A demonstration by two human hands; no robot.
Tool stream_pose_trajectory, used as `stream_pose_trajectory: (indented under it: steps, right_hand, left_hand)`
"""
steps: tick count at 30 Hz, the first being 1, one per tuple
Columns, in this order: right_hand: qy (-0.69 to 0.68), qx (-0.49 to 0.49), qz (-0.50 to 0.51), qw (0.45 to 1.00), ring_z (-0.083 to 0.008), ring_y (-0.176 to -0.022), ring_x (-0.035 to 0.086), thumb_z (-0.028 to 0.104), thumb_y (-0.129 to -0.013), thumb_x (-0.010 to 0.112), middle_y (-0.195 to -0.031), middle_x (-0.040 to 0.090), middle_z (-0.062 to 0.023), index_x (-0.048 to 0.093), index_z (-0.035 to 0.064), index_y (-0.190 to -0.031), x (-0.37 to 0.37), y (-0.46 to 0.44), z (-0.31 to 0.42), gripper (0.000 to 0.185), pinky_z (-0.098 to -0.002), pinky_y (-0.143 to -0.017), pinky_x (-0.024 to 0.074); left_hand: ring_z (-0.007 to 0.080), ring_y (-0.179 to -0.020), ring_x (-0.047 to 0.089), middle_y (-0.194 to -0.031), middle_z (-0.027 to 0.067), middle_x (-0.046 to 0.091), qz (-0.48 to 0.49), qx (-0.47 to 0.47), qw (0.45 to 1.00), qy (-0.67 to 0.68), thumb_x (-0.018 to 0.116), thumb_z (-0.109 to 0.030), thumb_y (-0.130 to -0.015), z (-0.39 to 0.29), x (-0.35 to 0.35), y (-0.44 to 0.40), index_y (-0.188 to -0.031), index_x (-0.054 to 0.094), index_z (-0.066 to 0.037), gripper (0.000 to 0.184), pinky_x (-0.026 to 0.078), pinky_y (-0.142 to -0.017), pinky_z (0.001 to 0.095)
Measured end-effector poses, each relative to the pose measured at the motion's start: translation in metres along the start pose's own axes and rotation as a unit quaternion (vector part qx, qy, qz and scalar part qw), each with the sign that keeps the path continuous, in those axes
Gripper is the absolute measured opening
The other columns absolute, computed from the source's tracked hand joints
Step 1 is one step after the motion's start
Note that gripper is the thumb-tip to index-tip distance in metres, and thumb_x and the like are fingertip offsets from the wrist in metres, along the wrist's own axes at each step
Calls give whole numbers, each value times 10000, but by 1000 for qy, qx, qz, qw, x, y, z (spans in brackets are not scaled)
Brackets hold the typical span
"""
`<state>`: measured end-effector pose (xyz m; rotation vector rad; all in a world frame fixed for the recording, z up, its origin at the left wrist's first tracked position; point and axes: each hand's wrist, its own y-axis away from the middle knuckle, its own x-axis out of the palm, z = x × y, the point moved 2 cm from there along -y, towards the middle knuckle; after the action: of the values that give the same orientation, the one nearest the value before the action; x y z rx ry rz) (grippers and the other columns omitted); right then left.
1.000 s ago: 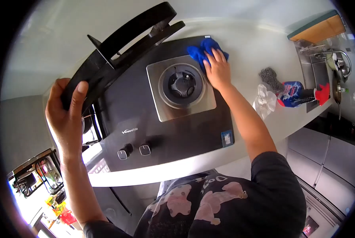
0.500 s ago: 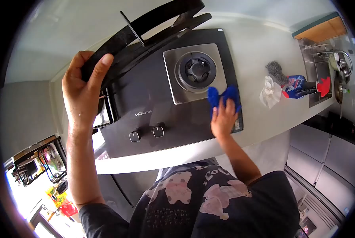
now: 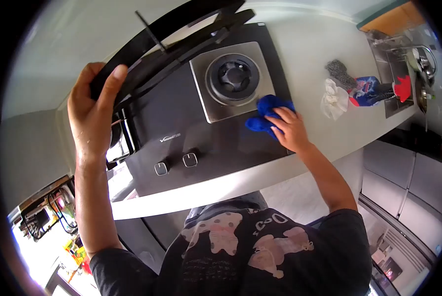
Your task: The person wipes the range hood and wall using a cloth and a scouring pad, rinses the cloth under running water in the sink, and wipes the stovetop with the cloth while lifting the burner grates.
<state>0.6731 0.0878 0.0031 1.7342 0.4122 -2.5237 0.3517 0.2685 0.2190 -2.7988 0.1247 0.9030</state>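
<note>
My left hand is closed around one end of a black pot stand, raised at a tilt above the left and back of the gas stove. A bunched blue cloth lies under my right hand, its fingers bent over it. The cloth touches the stove's dark top and the front right corner of the square steel plate. On that plate, the round burner is uncovered. Two knobs sit at the stove's front. The pot stand partly hides the stove's left side.
On the right of the counter lie a grey scouring pad, a crumpled white bag and a blue and red packet. Farther right is a sink with a faucet, a red item at its edge.
My right hand has turned and shifted the cloth leftward against the steel plate's corner. My left hand still holds the pot stand up. The whole view has shifted slightly.
</note>
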Motion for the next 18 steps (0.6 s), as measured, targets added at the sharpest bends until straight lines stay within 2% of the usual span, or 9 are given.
stream_pose_trajectory:
  steps: [3,4,5,7,10,14,16,17,18]
  right_hand:
    - [-5,-13,8,1000,-225,-1053,486,185,-704,647,-1080,549,-42,614,190,-1063,10,-11,21,361,-425,-778,364]
    - [-44,-39,36,998,-219,-1047,488,183,-703,645,-1102,540,-35,611,192,-1065,21,-20,38,363,-420,-794,360]
    - [-71,-68,56,994,-212,-1056,479,187,-707,647,-1123,528,-26,608,195,-1065,29,-33,61,360,-425,-807,362]
    - [-100,-103,45,989,-197,-1076,461,196,-728,643,-1138,522,-4,602,199,-1071,49,-50,93,345,-424,-849,347]
    - [-115,-119,34,986,-202,-1060,471,192,-737,636,-1136,519,-7,592,189,-1082,58,-53,105,347,-402,-851,349]
    - [-168,-119,26,978,-219,-1057,480,182,-749,626,-1131,521,-33,582,168,-1086,45,-64,108,341,-396,-851,352]
    - [-129,-60,-81,986,-244,-1063,483,184,-776,603,-1142,518,-68,570,159,-1101,37,-76,107,327,-400,-847,360]
    - [-125,-50,-79,988,-263,-1080,476,198,-803,577,-1171,506,-95,553,148,-1132,49,-91,106,333,-407,-844,366]
    - [-74,-36,-24,996,-277,-1100,462,266,-811,568,-1206,487,-111,541,133,-1155,65,-99,107,370,-422,-849,365]
  left_hand:
    - [28,-613,447,-662,-35,524,-1,2,999,33,687,-288,-792,-5,-1,1,-802,575,-28,284,370,-587,156]
    - [28,-613,448,-661,-36,524,-3,5,999,45,694,-287,-786,-6,-1,2,-798,573,-27,287,371,-587,157]
    - [30,-619,450,-661,-39,525,5,-3,1000,5,704,-287,-776,-10,-5,3,-794,573,-30,289,372,-589,158]
    - [30,-618,449,-660,-41,524,-6,-1,1000,7,704,-289,-776,-11,-8,6,-794,574,-33,287,371,-586,159]
    - [31,-616,447,-659,-43,522,-12,-5,1000,8,704,-288,-776,-14,-11,9,-794,575,-35,284,370,-582,163]
    - [31,-609,445,-658,-39,523,-22,24,998,48,700,-273,-781,-13,-14,12,-793,575,-23,279,368,-570,169]
    - [31,-608,448,-656,-37,525,-29,-4,998,58,699,-264,-782,-14,-16,17,-786,576,-24,270,373,-570,170]
    - [30,-609,450,-655,-38,526,-26,-12,998,57,702,-265,-778,-14,-18,18,-782,577,-27,268,377,-572,170]
    - [29,-609,453,-654,-38,527,-24,-17,998,57,706,-265,-775,-13,-18,17,-778,578,-31,266,381,-574,169]
